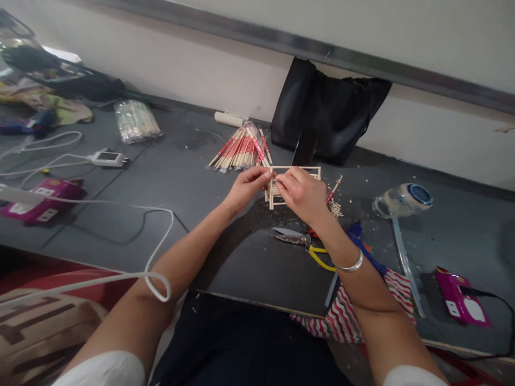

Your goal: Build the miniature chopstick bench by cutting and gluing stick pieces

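A small frame built of pale wooden sticks [295, 168] stands on the dark table, partly hidden behind my hands. My left hand [246, 187] pinches its left upright near the top corner. Close beside it, the fingers of my right hand [302, 192] are pinched together in front of the frame; whatever they hold is hidden. Just beyond lies a fanned bundle of chopsticks [243, 147] in red-marked wrappers. Scissors with yellow handles [295, 237] rest below my right hand, blades pointing left. Small cut wooden bits [335, 208] are heaped to the frame's right.
A clear jar with a blue lid [402, 201] lies on its side at right, by a clear strip [406, 268]. A blue glue gun [364, 241] and striped cloth [350, 316] sit under my right forearm. A white cable [161, 268] loops over my left forearm. A black bag [325, 107] leans against the wall.
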`<state>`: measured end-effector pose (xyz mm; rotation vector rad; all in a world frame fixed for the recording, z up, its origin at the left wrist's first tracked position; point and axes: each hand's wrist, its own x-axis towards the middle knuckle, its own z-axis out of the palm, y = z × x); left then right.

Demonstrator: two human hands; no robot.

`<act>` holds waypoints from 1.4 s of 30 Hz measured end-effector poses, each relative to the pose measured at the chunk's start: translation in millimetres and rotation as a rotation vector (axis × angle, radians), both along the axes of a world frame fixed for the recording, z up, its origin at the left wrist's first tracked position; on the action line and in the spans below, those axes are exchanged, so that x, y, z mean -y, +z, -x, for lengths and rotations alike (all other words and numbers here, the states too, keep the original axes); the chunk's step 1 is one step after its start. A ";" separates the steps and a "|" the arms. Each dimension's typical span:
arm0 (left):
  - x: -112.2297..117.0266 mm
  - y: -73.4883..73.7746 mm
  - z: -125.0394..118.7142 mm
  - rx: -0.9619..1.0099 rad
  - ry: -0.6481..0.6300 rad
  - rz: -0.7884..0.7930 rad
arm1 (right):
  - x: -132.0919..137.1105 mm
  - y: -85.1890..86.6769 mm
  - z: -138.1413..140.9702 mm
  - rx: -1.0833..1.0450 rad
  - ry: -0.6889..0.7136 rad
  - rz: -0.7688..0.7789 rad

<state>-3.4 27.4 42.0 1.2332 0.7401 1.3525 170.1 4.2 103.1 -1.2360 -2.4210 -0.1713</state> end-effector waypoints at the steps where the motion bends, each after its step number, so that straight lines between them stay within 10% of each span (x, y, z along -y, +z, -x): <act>1: 0.0 -0.1 0.0 0.000 -0.002 0.000 | 0.2 0.1 0.8 0.004 0.000 0.004; 13: 1.1 2.2 0.6 -0.015 0.011 -0.003 | -7.0 -7.9 -2.3 -0.067 0.017 -0.192; 19: 2.0 3.0 0.5 0.021 -0.013 0.018 | 17.0 38.6 -27.6 -0.653 0.007 -0.223; 24: 2.0 3.1 0.5 0.034 -0.022 0.016 | 52.7 76.0 -41.3 -0.707 0.474 0.322; 29: 2.6 5.3 1.2 0.028 -0.021 0.024 | 53.6 66.8 -28.2 -0.122 0.855 0.851; 42: 0.9 2.5 1.4 -0.028 0.003 -0.016 | 6.8 14.5 -11.3 -0.179 -0.069 0.042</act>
